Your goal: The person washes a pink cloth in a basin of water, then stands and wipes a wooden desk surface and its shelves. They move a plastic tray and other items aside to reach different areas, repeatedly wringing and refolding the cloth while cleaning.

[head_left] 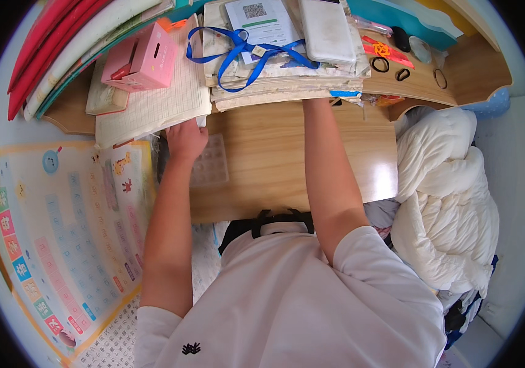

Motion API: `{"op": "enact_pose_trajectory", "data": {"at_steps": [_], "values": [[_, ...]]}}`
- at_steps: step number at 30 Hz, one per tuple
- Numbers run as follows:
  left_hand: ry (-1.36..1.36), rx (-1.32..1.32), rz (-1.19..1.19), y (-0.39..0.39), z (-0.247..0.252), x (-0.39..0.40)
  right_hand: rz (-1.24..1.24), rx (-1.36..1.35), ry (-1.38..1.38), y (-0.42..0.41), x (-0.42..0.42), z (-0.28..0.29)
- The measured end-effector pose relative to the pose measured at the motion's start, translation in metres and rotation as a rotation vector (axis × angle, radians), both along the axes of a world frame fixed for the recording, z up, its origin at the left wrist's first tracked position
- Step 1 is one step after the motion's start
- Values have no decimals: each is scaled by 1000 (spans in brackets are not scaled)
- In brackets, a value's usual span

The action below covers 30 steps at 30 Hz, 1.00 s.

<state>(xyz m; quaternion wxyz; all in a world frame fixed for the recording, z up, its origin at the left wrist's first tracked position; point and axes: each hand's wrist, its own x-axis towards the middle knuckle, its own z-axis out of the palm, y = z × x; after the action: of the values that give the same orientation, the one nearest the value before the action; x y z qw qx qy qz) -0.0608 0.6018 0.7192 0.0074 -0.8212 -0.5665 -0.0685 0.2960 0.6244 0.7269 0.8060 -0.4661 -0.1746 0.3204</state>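
Observation:
My left hand [188, 140] is at the front edge of a shelf, just under an overhanging sheaf of lined paper [182, 87]. Its fingertips are hidden there, and a small white piece [201, 121] shows beside the thumb. I cannot tell whether the hand grips anything. A clear plastic tray with round hollows [209, 161] lies on the wooden desk [262, 170] beside my left wrist. My right forearm reaches in beneath a stack of worn books [285, 87], which hides that hand. On the stack are a blue lanyard [239, 64], a printed sheet [262, 27] and a white power bank [327, 32].
A pink cardboard box [140, 60] stands on the paper at the left. Hair ties [380, 64] and small items lie on the right of the shelf [428, 87]. A white quilt [446, 221] is heaped right of the desk, and a learning chart [69, 230] hangs at the left.

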Motion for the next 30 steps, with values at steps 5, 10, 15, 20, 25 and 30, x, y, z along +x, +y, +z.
{"op": "enact_pose_trajectory", "data": {"at_steps": [5, 10, 15, 20, 25, 30], "values": [[-10, -124, 50, 2, 5, 5, 11, -36, -56, -1, -5, -3], [51, -76, 14, 1, 7, 0, 9, -52, -113, -6, 9, 6], [28, -75, 4, -3, 10, 3, 8, -101, -209, -5, 5, 5], [7, -83, 4, -3, 9, 3, 8, -165, -319, -8, -9, -1], [-6, -66, 1, -4, 10, 3, -6, -179, -400, -10, 7, 8], [-8, -9, -20, -3, 5, 1, 20, -244, -558, -4, -9, 5]]}}
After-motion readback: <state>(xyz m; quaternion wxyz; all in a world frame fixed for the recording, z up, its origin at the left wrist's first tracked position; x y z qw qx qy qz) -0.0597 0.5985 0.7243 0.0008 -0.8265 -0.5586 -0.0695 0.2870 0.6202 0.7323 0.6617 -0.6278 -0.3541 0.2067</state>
